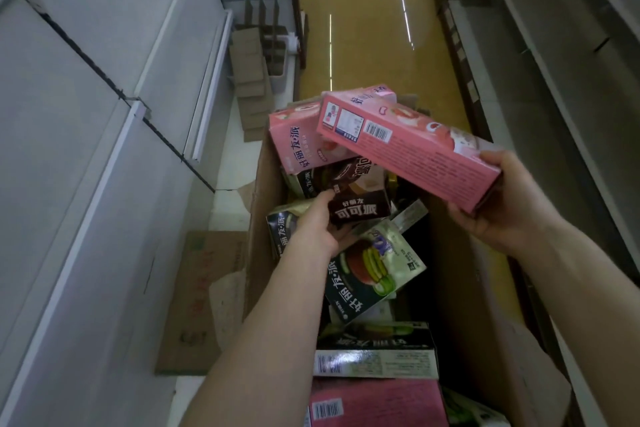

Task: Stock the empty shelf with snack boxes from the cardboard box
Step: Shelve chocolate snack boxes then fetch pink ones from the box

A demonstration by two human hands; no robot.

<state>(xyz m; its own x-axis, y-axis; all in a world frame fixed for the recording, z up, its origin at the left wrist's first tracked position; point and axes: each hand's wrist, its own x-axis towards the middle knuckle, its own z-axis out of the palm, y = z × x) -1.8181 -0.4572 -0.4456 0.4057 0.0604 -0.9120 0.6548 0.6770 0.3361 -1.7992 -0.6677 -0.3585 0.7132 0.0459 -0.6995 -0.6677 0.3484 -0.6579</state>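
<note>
1. The right hand (502,198) is clamping one end of a pink snack box (415,149), held above the cardboard box (261,184) at centre right.
2. The left hand (317,224) is curling round a brown snack box (358,210) among others inside, at frame centre.
3. This step is calling for a straight upward lift, clearing neighbouring boxes, before turning to the white shelf (86,149) at left.

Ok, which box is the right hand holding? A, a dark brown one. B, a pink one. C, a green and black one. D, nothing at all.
B: the right hand grips one end of a pink box held over the cardboard box, while the left hand holds the dark brown box.
</note>
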